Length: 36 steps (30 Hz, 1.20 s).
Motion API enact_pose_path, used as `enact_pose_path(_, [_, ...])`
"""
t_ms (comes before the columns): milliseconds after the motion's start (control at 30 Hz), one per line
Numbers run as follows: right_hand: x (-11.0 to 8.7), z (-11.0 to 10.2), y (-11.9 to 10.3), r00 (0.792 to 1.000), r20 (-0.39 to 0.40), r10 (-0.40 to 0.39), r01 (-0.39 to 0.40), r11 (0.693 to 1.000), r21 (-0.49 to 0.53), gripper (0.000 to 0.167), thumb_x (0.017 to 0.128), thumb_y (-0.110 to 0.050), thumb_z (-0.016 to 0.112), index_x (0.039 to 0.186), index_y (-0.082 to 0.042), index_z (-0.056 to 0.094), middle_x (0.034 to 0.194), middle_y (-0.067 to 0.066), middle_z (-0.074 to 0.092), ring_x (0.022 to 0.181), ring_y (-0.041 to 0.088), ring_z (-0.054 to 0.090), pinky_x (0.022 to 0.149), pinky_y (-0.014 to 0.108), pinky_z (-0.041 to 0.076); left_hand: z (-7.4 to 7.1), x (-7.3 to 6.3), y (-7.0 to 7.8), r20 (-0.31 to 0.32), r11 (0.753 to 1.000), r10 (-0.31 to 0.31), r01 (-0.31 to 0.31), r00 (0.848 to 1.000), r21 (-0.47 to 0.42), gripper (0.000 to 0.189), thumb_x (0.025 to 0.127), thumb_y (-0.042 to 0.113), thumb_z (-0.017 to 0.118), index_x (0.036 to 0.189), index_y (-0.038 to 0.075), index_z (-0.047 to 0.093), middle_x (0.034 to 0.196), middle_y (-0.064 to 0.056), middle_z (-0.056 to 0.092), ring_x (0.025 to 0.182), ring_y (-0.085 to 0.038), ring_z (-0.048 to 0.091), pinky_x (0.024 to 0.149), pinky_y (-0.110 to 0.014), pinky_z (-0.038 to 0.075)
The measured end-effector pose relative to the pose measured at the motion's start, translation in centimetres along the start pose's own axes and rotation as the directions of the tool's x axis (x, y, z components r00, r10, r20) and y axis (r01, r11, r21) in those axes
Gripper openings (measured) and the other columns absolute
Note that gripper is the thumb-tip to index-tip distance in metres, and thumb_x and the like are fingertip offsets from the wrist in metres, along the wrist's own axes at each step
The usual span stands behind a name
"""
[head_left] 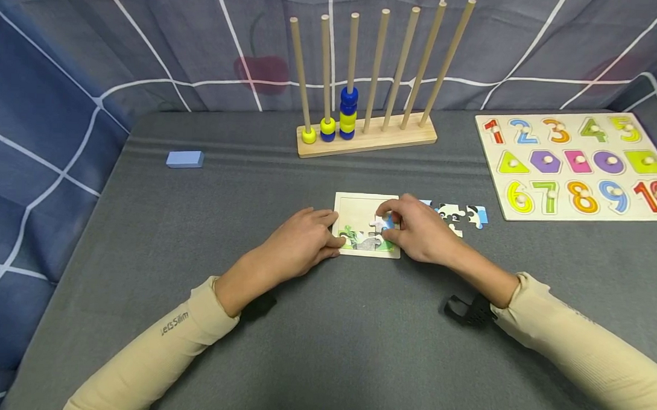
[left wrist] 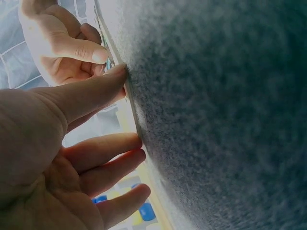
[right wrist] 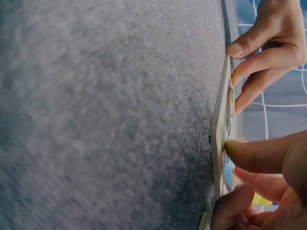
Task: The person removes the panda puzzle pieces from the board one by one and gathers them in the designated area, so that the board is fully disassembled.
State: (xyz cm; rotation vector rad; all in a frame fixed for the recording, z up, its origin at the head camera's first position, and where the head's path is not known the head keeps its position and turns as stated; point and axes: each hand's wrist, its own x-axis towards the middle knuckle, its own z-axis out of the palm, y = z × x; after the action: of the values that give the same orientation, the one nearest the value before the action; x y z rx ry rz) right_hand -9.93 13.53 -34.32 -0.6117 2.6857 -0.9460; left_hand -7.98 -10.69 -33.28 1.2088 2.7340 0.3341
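Note:
A small wooden puzzle tray (head_left: 361,205) lies in the middle of the table, its lower row filled with green and grey picture pieces (head_left: 365,242). Along the tray's left edge, my left hand (head_left: 305,243) rests with extended fingers; the left wrist view shows its thumb and fingertips touching the rim. My right hand (head_left: 424,229) is over the tray's right side, pinching a blue-and-white puzzle piece (head_left: 387,221) between thumb and fingers, low against the tray. Part of that piece is hidden by the fingers. Several loose panda puzzle pieces (head_left: 452,212) lie just right of the tray, partly behind the right hand.
Behind the tray stands a wooden peg rack (head_left: 363,144) with blue and yellow beads on its left pegs. A number-and-shape board (head_left: 556,216) lies at the back right. A blue block (head_left: 185,159) sits at the left, and a grid-patterned curtain (head_left: 166,42) borders the table.

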Motion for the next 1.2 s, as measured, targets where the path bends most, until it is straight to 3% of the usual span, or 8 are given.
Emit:
enact_pose_path(300, [-0.42,-0.01,0.0,0.998,-0.049,-0.031,0.029,0.999,-0.03,0.026,0.083,-0.003,0.074,0.109,-0.007,0.069,0.093,0.013,0.049,0.079,0.024,0.047,0.065,0.037,0.038,-0.07,0.0,-0.01,0.003,1.0,0.0,0.0,1.0,0.005,0.02,0.093,0.02,0.071,0.11,0.013,0.078,0.103,-0.009,0.064,0.119,-0.029,0.057,0.101,-0.056,0.041])
enact_pose_path(533, [-0.36,0.05,0.26,0.998,-0.052,-0.046,0.048,0.998,0.035,0.024,0.084,0.0,0.073,0.106,-0.007,0.066,0.086,0.008,0.058,0.07,0.02,0.05,0.063,0.037,0.04,-0.23,-0.02,0.14,0.04,1.0,-0.031,0.031,0.999,0.004,0.023,0.094,0.021,0.07,0.114,0.013,0.076,0.132,-0.018,0.059,0.128,-0.031,0.052,0.105,-0.057,0.037])
enact_pose_path(733, [-0.46,0.0,0.4,0.997,-0.052,-0.064,0.068,0.994,0.085,0.02,0.086,0.004,0.067,0.104,-0.006,0.066,0.073,0.003,0.056,0.062,0.017,0.046,0.06,0.035,0.038,-0.14,-0.03,0.11,0.015,1.0,-0.018,0.018,1.0,0.006,0.022,0.093,0.02,0.071,0.112,0.013,0.077,0.123,-0.015,0.064,0.125,-0.03,0.054,0.104,-0.057,0.039])
enact_pose_path(1000, [-0.54,0.0,0.37,0.995,-0.061,-0.084,0.09,0.99,0.112,0.02,0.089,0.009,0.062,0.102,-0.006,0.066,0.075,0.004,0.058,0.062,0.016,0.046,0.061,0.034,0.038,-0.11,-0.01,0.11,-0.006,1.0,0.0,0.0,1.0,0.013,0.02,0.092,0.02,0.072,0.11,0.013,0.078,0.101,-0.008,0.063,0.119,-0.029,0.058,0.101,-0.058,0.042])
enact_pose_path(1200, [-0.49,0.1,0.44,0.995,-0.066,-0.071,0.079,0.99,0.119,0.02,0.09,0.008,0.06,0.103,-0.006,0.067,0.071,0.003,0.056,0.062,0.017,0.047,0.06,0.035,0.038,-0.12,0.05,0.13,0.007,1.0,-0.01,0.01,1.0,0.009,0.021,0.093,0.02,0.071,0.111,0.013,0.078,0.107,-0.01,0.064,0.121,-0.029,0.056,0.102,-0.058,0.041])
